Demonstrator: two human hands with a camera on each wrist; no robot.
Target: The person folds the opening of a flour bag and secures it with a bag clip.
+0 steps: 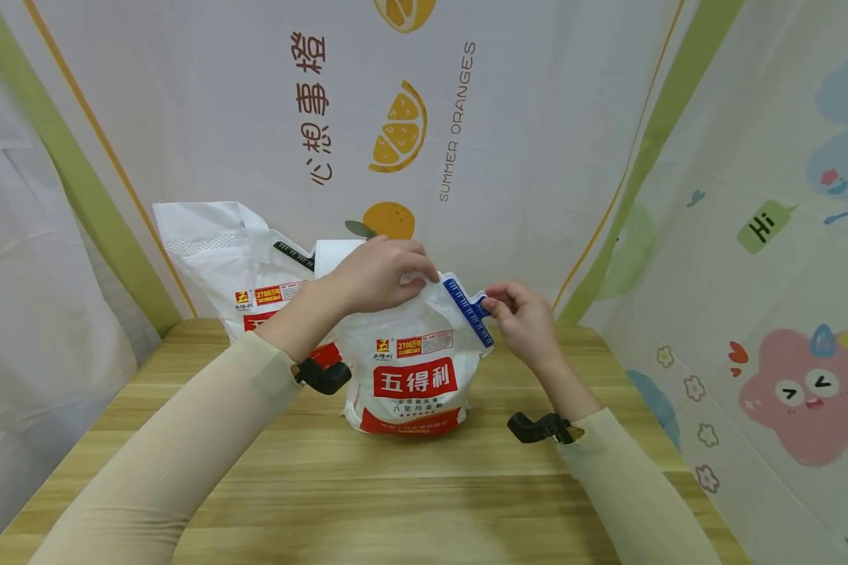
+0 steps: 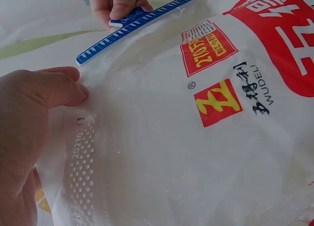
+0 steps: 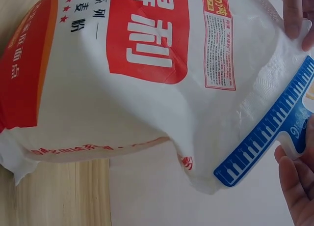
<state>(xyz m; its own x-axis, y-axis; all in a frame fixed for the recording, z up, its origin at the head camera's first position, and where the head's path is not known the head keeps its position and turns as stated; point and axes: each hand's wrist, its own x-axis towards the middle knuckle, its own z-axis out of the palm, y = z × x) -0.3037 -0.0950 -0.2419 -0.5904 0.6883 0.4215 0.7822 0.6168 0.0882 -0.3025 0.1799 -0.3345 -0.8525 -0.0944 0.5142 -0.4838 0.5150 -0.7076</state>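
A white flour bag [image 1: 424, 333] with red print stands upright on the table. At the right end of its top edge sits a blue sealing clip [image 1: 469, 312], tilted down to the right. My right hand [image 1: 526, 322] pinches the clip's handle between thumb and fingers. Up at the bag's top edge, my left hand [image 1: 389, 271] pinches the plastic beside the clip's upper end. In the left wrist view the clip [image 2: 137, 29] lies across the bag's corner. The right wrist view shows the clip [image 3: 265, 132] along the bag's edge; its far side is hidden.
A second flour bag [image 1: 212, 263] stands behind on the left, partly hidden by my left arm, with a black clip [image 1: 293, 254] at its top. Both stand on a wooden table [image 1: 396, 502]. Printed curtains [image 1: 558, 118] hang behind and at the sides.
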